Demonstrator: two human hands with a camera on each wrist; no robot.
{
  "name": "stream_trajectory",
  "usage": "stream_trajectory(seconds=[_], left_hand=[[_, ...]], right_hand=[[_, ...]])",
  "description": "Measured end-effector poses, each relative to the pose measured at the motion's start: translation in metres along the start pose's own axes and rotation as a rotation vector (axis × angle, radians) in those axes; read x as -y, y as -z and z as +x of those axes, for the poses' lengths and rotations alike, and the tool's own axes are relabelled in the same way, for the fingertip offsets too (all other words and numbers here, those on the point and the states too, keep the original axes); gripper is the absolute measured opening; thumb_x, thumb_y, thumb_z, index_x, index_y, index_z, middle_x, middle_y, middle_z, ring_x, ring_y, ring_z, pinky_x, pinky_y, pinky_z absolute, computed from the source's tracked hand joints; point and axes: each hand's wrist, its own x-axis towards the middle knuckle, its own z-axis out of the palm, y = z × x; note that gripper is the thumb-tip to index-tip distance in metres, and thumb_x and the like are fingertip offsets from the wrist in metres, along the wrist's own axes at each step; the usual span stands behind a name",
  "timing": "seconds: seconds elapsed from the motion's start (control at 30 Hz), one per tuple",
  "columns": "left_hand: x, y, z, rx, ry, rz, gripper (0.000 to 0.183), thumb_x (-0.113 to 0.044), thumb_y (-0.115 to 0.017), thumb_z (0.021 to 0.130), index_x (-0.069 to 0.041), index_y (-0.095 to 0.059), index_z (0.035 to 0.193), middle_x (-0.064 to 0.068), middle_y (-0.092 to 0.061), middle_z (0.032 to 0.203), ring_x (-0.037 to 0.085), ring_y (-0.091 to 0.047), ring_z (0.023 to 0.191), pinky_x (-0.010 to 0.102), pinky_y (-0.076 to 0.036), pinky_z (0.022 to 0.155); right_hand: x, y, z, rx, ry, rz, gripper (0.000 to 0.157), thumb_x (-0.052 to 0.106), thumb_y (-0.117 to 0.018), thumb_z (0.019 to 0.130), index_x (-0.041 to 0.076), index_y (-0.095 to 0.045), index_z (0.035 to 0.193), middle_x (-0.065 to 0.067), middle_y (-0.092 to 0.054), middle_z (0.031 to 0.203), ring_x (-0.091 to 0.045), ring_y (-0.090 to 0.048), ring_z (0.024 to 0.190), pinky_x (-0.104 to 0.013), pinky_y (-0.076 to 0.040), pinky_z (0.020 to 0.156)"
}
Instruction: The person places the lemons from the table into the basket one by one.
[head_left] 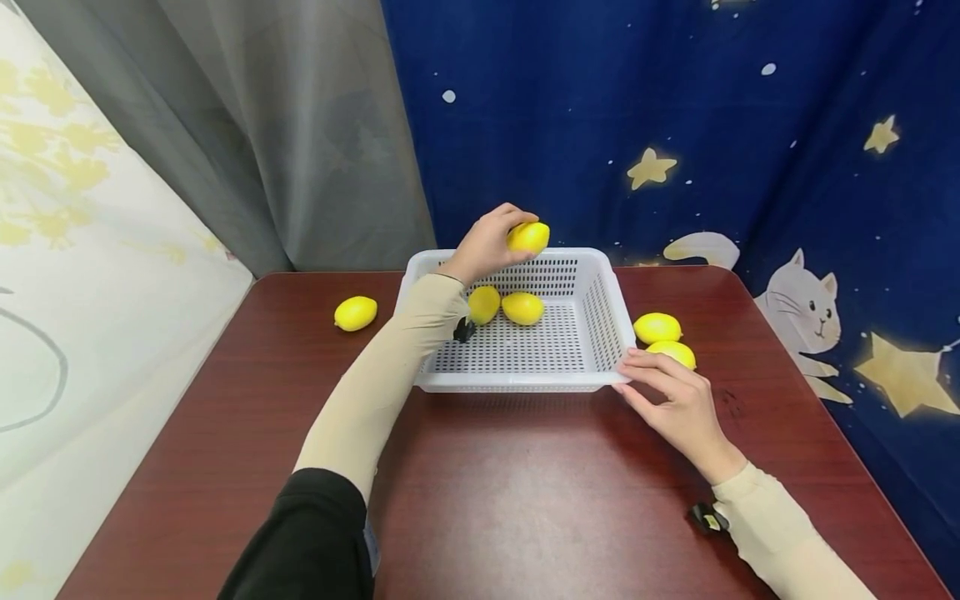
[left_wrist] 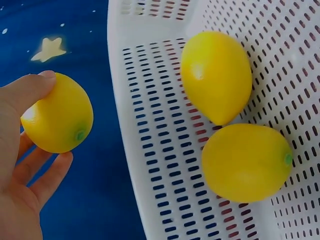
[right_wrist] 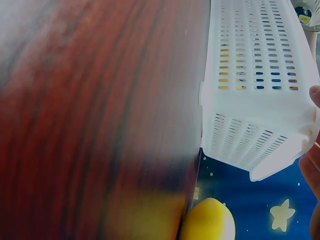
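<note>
Grey curtain (head_left: 300,142): is hanging behind the table (head_left: 525,475), at ten o'clock from the basket (head_left: 517,382), its top running out of sight.
Left lemon (head_left: 356,313): is lying on the table at nine o'clock from the basket.
Left sleeve (head_left: 371,400): is crossing the basket's near left side and hiding much of its left wall.
Left hand (head_left: 486,246): is clamping thumb and fingers round the held lemon (head_left: 529,237), near the basket's far rim at twelve o'clock, covering part of it.
Basket lemons (head_left: 522,308): two are lying close together inside, towards ten o'clock.
Right hand (head_left: 675,404): is pinching the basket's corner at four o'clock; the right wrist view is cutting most of the hand off.
Right lemons (head_left: 657,327): two are lying at three o'clock, the nearer partly hiding behind the right hand; a yellow patch in the right wrist view is showing too blurred to name.
Blue curtain (head_left: 540,108): is filling the back at one o'clock.
</note>
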Motion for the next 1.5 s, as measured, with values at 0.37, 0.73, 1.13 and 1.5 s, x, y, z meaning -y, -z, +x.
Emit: stream_trajectory(seconds=[0.37,0.73,1.13,1.5], left_hand=[[-0.011,-0.020,0.003,0.132,0.030,0.010,0.059,-0.030,-0.077,0.087,-0.021,-0.055,0.140,-0.003,-0.056,0.136,0.014,-0.053,0.115,0.030,-0.046,0.106],[-0.006,-0.032,0.004,0.194,0.039,0.027,0.058,-0.029,-0.078,0.086,-0.019,-0.057,0.139,-0.001,-0.057,0.136,0.015,-0.054,0.118,0.030,-0.046,0.106],[0.003,-0.041,-0.001,0.255,0.082,0.026,0.055,-0.026,-0.077,0.087,-0.020,-0.058,0.138,-0.001,-0.057,0.134,0.015,-0.054,0.117,0.032,-0.047,0.107],[0.004,-0.044,0.000,0.296,0.077,0.057,0.056,-0.022,-0.074,0.089,-0.019,-0.055,0.141,0.001,-0.054,0.143,0.020,-0.050,0.128,0.037,-0.042,0.115]], right_hand=[[-0.001,0.001,0.001,-0.003,0.006,0.000,0.049,0.052,-0.070,0.086,0.006,-0.078,0.101,-0.011,-0.075,0.104,-0.020,-0.068,0.108,-0.011,-0.041,0.107],[-0.001,0.001,0.001,0.000,0.013,-0.004,0.050,0.052,-0.070,0.086,0.005,-0.078,0.101,-0.011,-0.075,0.104,-0.019,-0.068,0.108,-0.011,-0.040,0.107],[-0.001,0.000,-0.001,0.002,0.003,-0.003,0.050,0.052,-0.070,0.086,0.005,-0.078,0.101,-0.009,-0.075,0.104,-0.019,-0.068,0.109,-0.011,-0.040,0.107],[-0.001,0.000,-0.002,0.011,-0.008,-0.001,0.050,0.051,-0.070,0.086,0.005,-0.078,0.102,-0.008,-0.075,0.106,-0.021,-0.068,0.108,-0.011,-0.040,0.106]])
